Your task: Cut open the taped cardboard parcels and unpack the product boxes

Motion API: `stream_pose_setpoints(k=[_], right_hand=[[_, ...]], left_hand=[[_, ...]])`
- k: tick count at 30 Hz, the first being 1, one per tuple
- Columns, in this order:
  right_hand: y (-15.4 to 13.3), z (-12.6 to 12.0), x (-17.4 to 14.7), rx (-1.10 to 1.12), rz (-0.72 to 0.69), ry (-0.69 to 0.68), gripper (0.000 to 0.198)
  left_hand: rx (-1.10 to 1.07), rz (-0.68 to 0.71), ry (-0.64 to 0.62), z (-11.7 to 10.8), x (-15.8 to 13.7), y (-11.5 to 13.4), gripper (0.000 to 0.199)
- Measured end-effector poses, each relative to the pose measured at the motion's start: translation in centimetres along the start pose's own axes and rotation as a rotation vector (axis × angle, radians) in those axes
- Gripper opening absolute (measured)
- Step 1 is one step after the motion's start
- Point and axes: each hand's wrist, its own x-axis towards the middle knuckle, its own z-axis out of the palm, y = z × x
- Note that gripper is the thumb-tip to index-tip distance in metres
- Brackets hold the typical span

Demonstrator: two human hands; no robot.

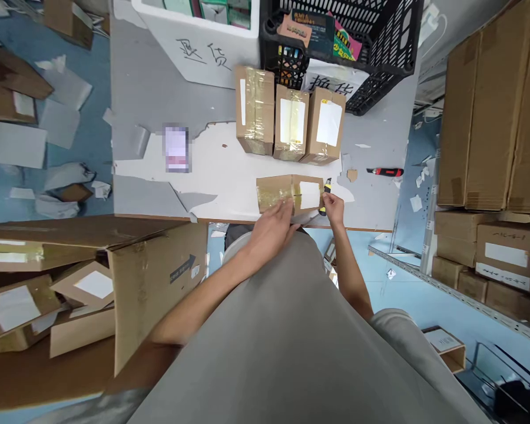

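A small taped cardboard box [282, 187] with a white label lies at the front edge of the table. Over its near side rests my left hand [274, 225], fingers stretched out and touching the cardboard. My right hand [334, 209] is closed around a yellow and black box cutter [327, 189], held upright against the box's right end. Behind it, three more taped boxes stand in a row: a left one [255, 112], a middle one [291, 122] and a right one [325, 126].
A red and black box cutter [385, 172] lies to the right on the table. At the back are a white bin [203, 50] and a black plastic crate [391, 44]. A large open carton [154, 300] with several boxes stands at the left; stacked cartons [486, 129] are on the right.
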Motion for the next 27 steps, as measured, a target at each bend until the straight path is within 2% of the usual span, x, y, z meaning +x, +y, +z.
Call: stream_pose_setpoints(k=[3, 9, 12, 17, 22, 27], right_hand=[[-1.5, 1.0, -0.6, 0.054, 0.061, 0.012, 0.067], [-5.0, 4.5, -1.5, -0.026, -0.088, -0.04, 0.041], [-6.4, 5.6, -2.1, -0.131, -0.153, -0.059, 0.035], [-9.4, 5.8, -4.8, -0.318, -0.285, -0.097, 0.037], [-15.3, 8.4, -9.5, -0.465, -0.53, -0.236, 0.038], [-21.9, 12.6, -12.4, -0.618, -0.747, -0.431, 0.035]], left_hand=[[0.086, -0.156, 0.059, -1.1, -0.6, -1.4, 0.067], [0.138, -0.435, 0.113, -2.1, -1.2, -7.9, 0.058], [0.128, -0.47, 0.099, -1.9, -1.9, -10.4, 0.058], [0.133, -0.448, 0.168, -1.2, -4.1, -12.4, 0.062], [0.14, -0.586, 0.238, -1.7, -6.4, -15.8, 0.059], [0.089, -0.775, 0.154, -3.0, -7.4, -19.5, 0.061]])
